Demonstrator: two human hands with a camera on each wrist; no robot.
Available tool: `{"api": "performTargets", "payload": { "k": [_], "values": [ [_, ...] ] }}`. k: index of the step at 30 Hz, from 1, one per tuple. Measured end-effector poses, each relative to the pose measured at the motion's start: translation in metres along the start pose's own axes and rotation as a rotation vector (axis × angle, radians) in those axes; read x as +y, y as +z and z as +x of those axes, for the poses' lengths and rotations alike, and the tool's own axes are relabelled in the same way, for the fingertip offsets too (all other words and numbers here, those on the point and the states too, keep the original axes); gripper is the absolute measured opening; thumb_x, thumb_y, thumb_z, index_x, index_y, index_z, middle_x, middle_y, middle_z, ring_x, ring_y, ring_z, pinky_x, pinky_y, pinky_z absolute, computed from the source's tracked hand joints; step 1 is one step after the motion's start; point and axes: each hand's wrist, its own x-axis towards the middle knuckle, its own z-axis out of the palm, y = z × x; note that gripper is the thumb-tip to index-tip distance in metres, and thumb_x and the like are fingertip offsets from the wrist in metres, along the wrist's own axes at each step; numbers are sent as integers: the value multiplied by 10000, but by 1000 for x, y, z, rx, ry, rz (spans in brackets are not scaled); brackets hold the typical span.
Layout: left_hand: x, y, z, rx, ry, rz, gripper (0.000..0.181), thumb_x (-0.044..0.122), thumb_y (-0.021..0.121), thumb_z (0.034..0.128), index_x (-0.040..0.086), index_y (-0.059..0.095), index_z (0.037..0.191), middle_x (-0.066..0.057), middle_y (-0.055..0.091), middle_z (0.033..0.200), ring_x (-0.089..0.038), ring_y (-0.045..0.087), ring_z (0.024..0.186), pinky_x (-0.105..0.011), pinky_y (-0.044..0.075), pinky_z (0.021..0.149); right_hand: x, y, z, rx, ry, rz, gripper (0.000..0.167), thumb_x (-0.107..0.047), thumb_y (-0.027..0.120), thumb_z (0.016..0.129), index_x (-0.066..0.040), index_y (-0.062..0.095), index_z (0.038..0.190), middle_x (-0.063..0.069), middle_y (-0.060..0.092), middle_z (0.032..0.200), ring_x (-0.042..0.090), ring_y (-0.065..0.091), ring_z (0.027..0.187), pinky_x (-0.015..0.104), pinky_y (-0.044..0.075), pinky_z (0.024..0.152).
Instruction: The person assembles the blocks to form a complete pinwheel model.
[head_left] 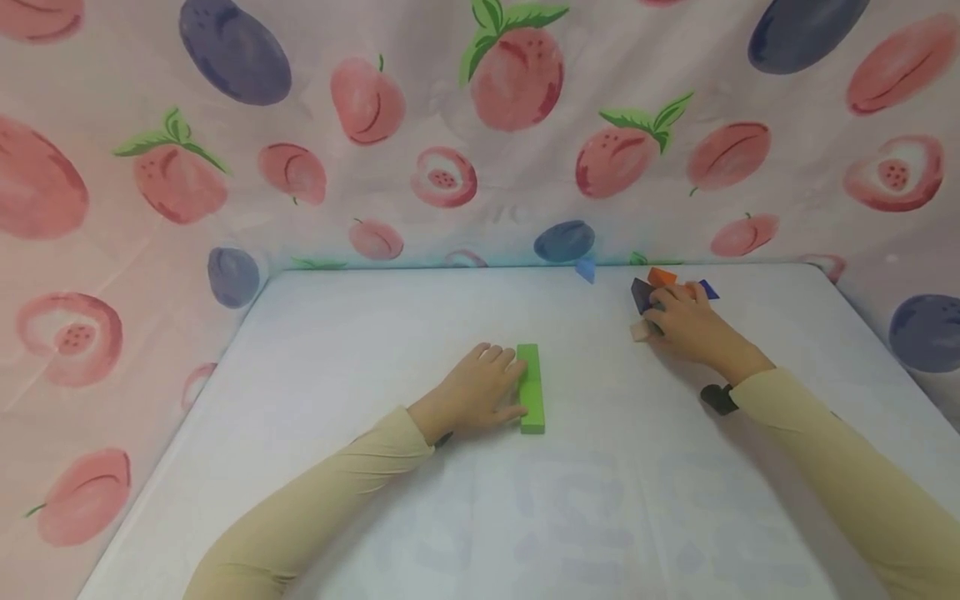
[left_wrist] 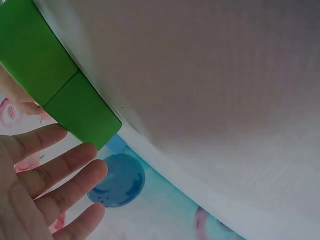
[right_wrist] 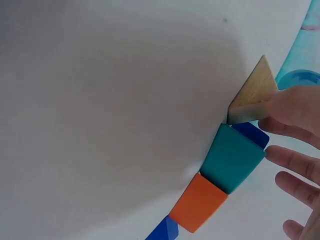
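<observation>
A long green bar [head_left: 532, 396] lies on the white table, and the left wrist view shows a seam between two green blocks [left_wrist: 82, 112]. My left hand [head_left: 480, 387] rests at its left side, index finger and thumb touching it, the other fingers spread and fairly straight. At the far right, my right hand [head_left: 686, 325] reaches over a group of small blocks. Its thumb lies against a wooden triangular block [right_wrist: 252, 97]. The other fingers are loosely extended beside a teal block [right_wrist: 232, 157] and a dark blue block [right_wrist: 251, 134].
Beyond the teal block come an orange block [right_wrist: 198, 203] and a blue block [right_wrist: 164, 230]. A light blue triangular block [head_left: 586, 270] sits at the table's back edge. Fruit-printed cloth [head_left: 450, 108] hangs behind the table [head_left: 375, 333] and along its sides.
</observation>
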Motion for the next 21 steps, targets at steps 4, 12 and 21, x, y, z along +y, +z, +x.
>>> {"api": "performTargets", "payload": {
  "k": [4,12,21],
  "values": [
    [0,1,0,2,-1,3,587,594,492,877,116,507,1216,-52,565,1102,-204,539,1024,-357,413,949,0,1,2,34,-10,33,264,-107,784,711,-9,668,928,203,577,1086,400,473,1077,619,281,932],
    [0,1,0,-14,-15,-11,588,601,488,876,127,503,1224,-52,564,1105,-203,537,1021,-360,415,948,-6,0,2,25,-23,103,312,-122,815,683,-35,634,923,165,616,1041,368,471,1091,628,261,958],
    [0,4,0,12,-9,-7,561,599,501,869,133,508,1183,-46,568,1063,-198,540,981,-352,422,920,-12,-6,-1,-24,-33,182,217,-57,804,695,-110,626,807,113,682,943,330,542,1029,623,300,906]
  ]
}}
